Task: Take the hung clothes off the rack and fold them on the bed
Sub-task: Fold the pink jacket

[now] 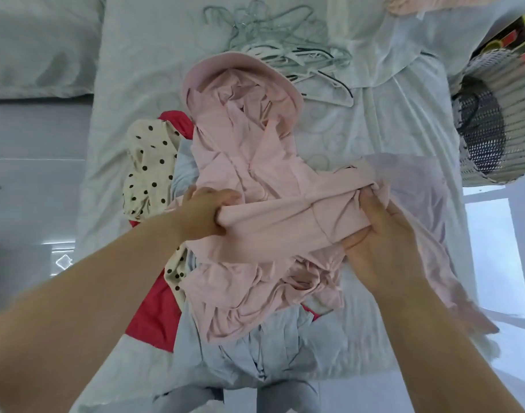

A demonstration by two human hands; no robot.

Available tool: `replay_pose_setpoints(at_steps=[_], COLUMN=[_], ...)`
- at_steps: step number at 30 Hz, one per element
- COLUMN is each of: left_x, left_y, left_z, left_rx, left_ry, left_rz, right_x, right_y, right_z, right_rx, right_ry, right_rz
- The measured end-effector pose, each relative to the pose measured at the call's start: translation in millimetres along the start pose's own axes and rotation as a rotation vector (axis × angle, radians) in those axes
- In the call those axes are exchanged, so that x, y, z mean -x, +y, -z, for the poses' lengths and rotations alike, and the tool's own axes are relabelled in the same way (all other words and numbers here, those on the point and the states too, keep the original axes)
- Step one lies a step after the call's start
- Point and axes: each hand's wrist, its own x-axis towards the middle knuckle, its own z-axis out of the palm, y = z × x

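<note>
Thin, soft pink hoodie (249, 162) lies all crumpled mid-bed (142, 70), rounded hood pointing away. Left hand (204, 213) grips one end of a stretched fold of it; right hand (377, 234) bunches the other end, fingers curled in. Poking out under the hoodie are a polka-dot piece (149, 162), red fabric (155, 317) and pale blue cloth (255, 353). Tangled wire hangers (285, 49) sit beyond the hood, and flat sheet shows to its right.

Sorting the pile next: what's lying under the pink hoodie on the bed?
Peeking out from under the pink hoodie are a cream polka-dot garment, a red garment and a light blue garment. Whatever else lies beneath is covered.
</note>
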Motion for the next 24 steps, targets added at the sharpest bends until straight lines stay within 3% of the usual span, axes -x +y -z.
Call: replay_pose_setpoints(at_steps=[3,7,10,15,18,20,22,24], left_x=[-14,4,32,86,118,132,138,137], left_y=[-6,-36,-59,-113,-148,-176,-203,-222], left_z=[13,52,92,147,175,178,166,141], left_rx=[-0.240,-0.046,0.015,-0.032,-0.029,-0.038,-0.064,-0.137], left_ry=[-0.156,-0.160,-0.110,-0.017,0.092,0.076,0.031,0.009], left_rz=[0.047,0.016,0.045,0.255,0.329,0.392,0.468,0.500], right_x=[-13,-39,-55,-74,-79,-80,-84,-92], right_y=[-20,-31,-14,49,83,103,123,141], right_z=[19,40,46,24,-6,-24,-35,-36], right_rx=[0.012,-0.097,-0.032,0.050,0.187,0.269,0.443,0.795], right_ry=[0.135,0.216,0.227,0.091,-0.031,-0.071,-0.051,0.074], right_rz=[0.102,0.150,0.162,-0.124,-0.237,-0.277,-0.261,-0.170])
